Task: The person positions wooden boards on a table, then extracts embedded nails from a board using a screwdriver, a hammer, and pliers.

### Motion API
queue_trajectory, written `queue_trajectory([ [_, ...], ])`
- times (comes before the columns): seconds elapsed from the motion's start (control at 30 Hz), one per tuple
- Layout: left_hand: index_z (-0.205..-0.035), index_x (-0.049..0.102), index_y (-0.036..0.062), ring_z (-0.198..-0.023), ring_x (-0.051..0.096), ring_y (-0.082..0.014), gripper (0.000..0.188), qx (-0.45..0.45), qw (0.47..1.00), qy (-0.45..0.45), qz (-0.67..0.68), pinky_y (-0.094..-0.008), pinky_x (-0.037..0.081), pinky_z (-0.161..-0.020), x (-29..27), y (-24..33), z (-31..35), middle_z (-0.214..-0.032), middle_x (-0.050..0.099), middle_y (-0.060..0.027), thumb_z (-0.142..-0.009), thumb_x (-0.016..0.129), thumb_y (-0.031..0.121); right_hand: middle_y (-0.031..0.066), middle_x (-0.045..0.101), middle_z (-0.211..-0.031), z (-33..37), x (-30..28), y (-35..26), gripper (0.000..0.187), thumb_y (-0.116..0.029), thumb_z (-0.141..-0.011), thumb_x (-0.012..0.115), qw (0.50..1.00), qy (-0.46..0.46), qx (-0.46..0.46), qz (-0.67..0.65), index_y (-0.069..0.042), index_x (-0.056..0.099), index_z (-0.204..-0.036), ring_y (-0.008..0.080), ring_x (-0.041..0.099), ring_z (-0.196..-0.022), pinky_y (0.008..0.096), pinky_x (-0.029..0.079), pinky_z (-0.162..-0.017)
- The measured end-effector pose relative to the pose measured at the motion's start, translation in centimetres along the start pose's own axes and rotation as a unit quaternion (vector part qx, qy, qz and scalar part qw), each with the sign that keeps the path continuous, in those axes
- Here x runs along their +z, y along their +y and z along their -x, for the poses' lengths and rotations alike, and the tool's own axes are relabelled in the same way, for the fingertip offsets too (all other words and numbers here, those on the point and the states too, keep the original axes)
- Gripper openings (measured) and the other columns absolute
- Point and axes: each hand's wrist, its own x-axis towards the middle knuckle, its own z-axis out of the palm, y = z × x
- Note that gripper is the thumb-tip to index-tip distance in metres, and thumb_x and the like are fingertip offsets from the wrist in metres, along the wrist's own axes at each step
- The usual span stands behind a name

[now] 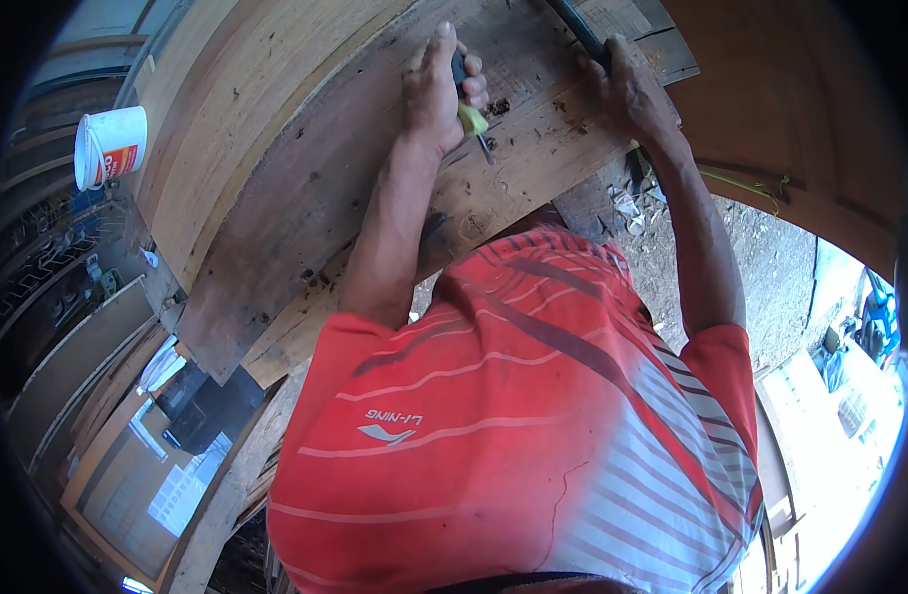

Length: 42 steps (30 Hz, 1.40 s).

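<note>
My left hand (436,94) is closed around a screwdriver (472,120) with a black and yellow-green handle. Its thin metal shaft slants down toward a worn wooden board (345,178). Whether the tip touches the wood I cannot tell. To the right, my right hand (632,94) grips the near end of a dark, rod-like handle (578,32). The handle's far end runs out of the picture at the top. Dark crumbs and chips (497,107) lie on the board between my hands.
A white bucket (112,147) stands at the far left, beside pale curved-looking planks (211,109). A large brown wooden panel (790,89) rises at the right. Below it are rubble scraps (627,210) on the concrete floor (761,267). Boards and papers (190,485) sit at lower left.
</note>
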Motion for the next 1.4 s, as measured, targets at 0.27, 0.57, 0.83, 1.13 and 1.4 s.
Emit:
queue_trajectory([
  [0.27, -0.092, 0.048, 0.011, -0.053, 0.051, -0.0155, 0.029, 0.312, 0.946, 0.064, -0.058, -0.0306, 0.044, -0.047, 1.6, 0.6, 0.8, -0.073, 0.055, -0.0065, -0.103, 0.061, 0.034, 0.0311, 0.065, -0.084, 0.3, 0.7, 0.8, 0.036, -0.038, -0.106, 0.057, 1.0, 0.008, -0.024, -0.012, -0.003, 0.048, -0.111, 0.0509, 0.066, -0.085, 0.0567, 0.048, -0.071],
  [0.57, -0.105, 0.044, 0.0064, -0.056, 0.052, -0.0142, 0.016, 0.455, 0.866, 0.077, -0.191, -0.0304, 0.047, -0.049, 2.9, -1.8, 1.1, -0.073, 0.056, -0.0086, -0.105, 0.058, 0.015, 0.0291, 0.065, -0.084, 0.2, 0.4, 0.8, 0.038, -0.041, -0.106, 0.056, 0.999, -0.019, -0.016, -0.023, -0.004, 0.047, -0.11, 0.0497, 0.066, -0.08, 0.0568, 0.048, -0.07],
  [0.83, -0.115, 0.04, 0.0026, -0.06, 0.056, -0.0136, 0.019, 0.533, 0.8, 0.059, -0.268, -0.0294, 0.051, -0.057, 2.1, -1.9, 2.0, -0.073, 0.058, -0.0089, -0.105, 0.054, 0.01, 0.0294, 0.065, -0.084, 0.2, 0.3, 0.5, 0.038, -0.042, -0.106, 0.055, 1.0, -0.02, -0.012, -0.015, -0.005, 0.047, -0.11, 0.05, 0.066, -0.082, 0.0577, 0.048, -0.071],
  [1.13, -0.1, 0.055, 0.0058, -0.068, 0.058, -0.0162, 0.029, 0.336, 0.937, -0.003, -0.094, -0.0341, 0.05, -0.064, 0.2, -1.3, 2.1, -0.079, 0.06, -0.0045, -0.103, 0.065, 0.032, 0.0299, 0.066, -0.087, 0.2, 0.4, 0.6, 0.039, -0.042, -0.106, 0.055, 1.0, -0.015, -0.01, -0.023, -0.004, 0.049, -0.11, 0.0506, 0.066, -0.085, 0.0569, 0.048, -0.073],
  [1.4, -0.089, 0.057, 0.0095, -0.064, 0.055, -0.0139, 0.028, 0.353, 0.934, 0.017, -0.061, -0.0309, 0.048, -0.057, 0.3, -2.6, 2.0, -0.075, 0.059, -0.0026, -0.104, 0.066, 0.032, 0.0298, 0.065, -0.087, 0.4, 0.4, 0.9, 0.038, -0.039, -0.106, 0.058, 0.998, 0.013, -0.053, -0.031, -0.002, 0.049, -0.108, 0.0501, 0.065, -0.086, 0.0563, 0.048, -0.074],
])
